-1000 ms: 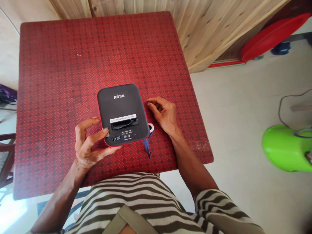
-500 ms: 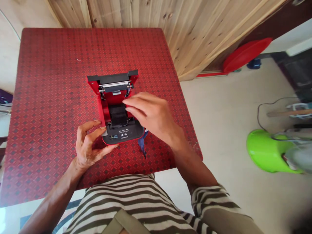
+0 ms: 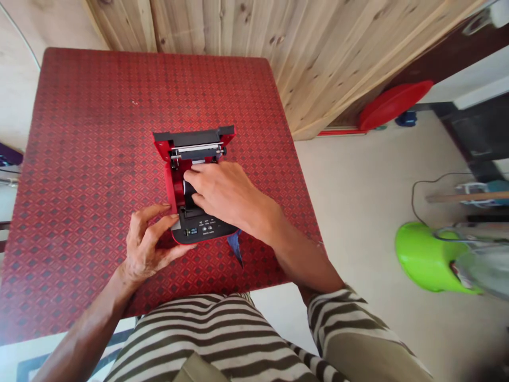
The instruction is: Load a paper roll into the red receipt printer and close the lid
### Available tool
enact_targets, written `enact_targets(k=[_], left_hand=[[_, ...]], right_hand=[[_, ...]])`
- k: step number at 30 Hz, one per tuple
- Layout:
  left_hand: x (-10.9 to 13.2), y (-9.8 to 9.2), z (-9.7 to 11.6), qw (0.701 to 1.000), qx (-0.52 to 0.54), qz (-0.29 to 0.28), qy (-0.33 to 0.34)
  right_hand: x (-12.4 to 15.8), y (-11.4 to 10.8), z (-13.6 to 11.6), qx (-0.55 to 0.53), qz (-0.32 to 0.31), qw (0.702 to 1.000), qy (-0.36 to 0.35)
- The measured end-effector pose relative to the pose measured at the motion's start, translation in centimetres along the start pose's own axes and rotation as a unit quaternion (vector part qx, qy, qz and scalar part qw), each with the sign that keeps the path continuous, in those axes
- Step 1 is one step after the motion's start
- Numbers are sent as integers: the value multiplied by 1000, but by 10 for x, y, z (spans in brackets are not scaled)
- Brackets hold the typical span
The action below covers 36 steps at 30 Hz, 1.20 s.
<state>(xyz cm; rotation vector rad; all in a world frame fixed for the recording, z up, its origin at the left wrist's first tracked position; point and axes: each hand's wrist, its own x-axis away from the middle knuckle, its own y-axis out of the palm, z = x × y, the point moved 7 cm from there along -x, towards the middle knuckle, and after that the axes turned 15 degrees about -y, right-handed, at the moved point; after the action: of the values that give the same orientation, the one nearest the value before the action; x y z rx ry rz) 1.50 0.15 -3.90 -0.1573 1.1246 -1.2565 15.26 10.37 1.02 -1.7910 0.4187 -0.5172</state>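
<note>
A red and black label printer [image 3: 207,228] stands on the table with its hinged lid [image 3: 194,139] raised, showing a roller and metal bar on the lid's inner side. My left hand [image 3: 145,239] grips the printer's near left corner, thumb along the front edge and fingers on the side. Inside the compartment lies a black roll [image 3: 189,201] with a pale rim at its left end. My right hand [image 3: 226,196] reaches in from the right, thumb and fingers closed about the roll and covering most of it. A piece of blue cloth or strap [image 3: 235,248] sticks out beside the printer's right front corner.
The table [image 3: 99,132] has a red patterned cover and stands near a wooden plank wall [image 3: 214,26]. To the right on the floor are a bright green plastic bucket or stool [image 3: 421,260], a dark cable and a red round basin [image 3: 393,105].
My right hand has moved left and down into the compartment, from beside the roll to closing over it. My left hand keeps its grip on the corner. The view has shifted slightly.
</note>
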Motion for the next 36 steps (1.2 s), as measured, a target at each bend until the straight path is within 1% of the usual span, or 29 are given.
enact_targets(k=[2, 4, 5, 7, 8, 9, 11, 12, 14, 16, 18, 20, 22, 25, 27, 28, 30, 31, 32, 33, 36], left_hand=[[-1, 0, 0, 1000, -2, -1, 1], [-2, 0, 1, 1000, -4, -1, 3], [-2, 0, 2, 1000, -5, -1, 4], [-3, 1, 3, 1000, -9, 1, 6], [-3, 1, 3, 1000, -10, 3, 5], [-3, 2, 3, 1000, -10, 6, 4], [-4, 2, 3, 1000, -8, 11, 6], [-4, 2, 3, 1000, -8, 12, 7], [-4, 2, 4, 1000, -10, 11, 9], [-5, 1, 4, 1000, -10, 8, 8], [-5, 0, 3, 1000, -8, 3, 5], [-5, 0, 2, 1000, -7, -4, 0], [-5, 1, 1, 1000, -8, -11, -7], [-5, 1, 0, 1000, -5, -9, -9], [-5, 1, 0, 1000, 0, -5, -10], [-5, 1, -1, 1000, 0, -5, -16], [-5, 2, -2, 999, -7, -12, -31], [-6, 3, -2, 999, -10, -14, -33], [-6, 3, -2, 999, -11, -14, -32], [-6, 3, -1, 1000, -10, -12, -27], [-6, 2, 0, 1000, -8, 0, -10]], right_hand=[[18, -10, -1, -22, 51, 998, 7], [41, -22, 3, -78, 144, 986, -7], [54, -28, 9, -122, 202, 972, -12], [79, -30, 35, -210, 322, 923, 5], [89, -26, 53, -247, 376, 893, 27], [98, -19, 71, -265, 428, 862, 57], [105, 4, 103, -300, 492, 812, 94], [102, 20, 115, -323, 496, 799, 106], [91, 52, 131, -350, 482, 792, 132], [79, 77, 137, -357, 457, 800, 152], [71, 91, 136, -354, 431, 813, 167], [69, 97, 134, -352, 411, 823, 175], [75, 95, 131, -356, 400, 827, 174], [102, 84, 121, -330, 402, 836, 176], [126, 80, 107, -304, 388, 850, 184], [135, 81, 98, -309, 366, 858, 184], [144, 91, 76, -358, 311, 864, 171], [145, 96, 66, -378, 295, 863, 163], [145, 101, 56, -386, 292, 861, 155], [144, 104, 49, -382, 302, 860, 149], [141, 105, 38, -343, 350, 860, 143]])
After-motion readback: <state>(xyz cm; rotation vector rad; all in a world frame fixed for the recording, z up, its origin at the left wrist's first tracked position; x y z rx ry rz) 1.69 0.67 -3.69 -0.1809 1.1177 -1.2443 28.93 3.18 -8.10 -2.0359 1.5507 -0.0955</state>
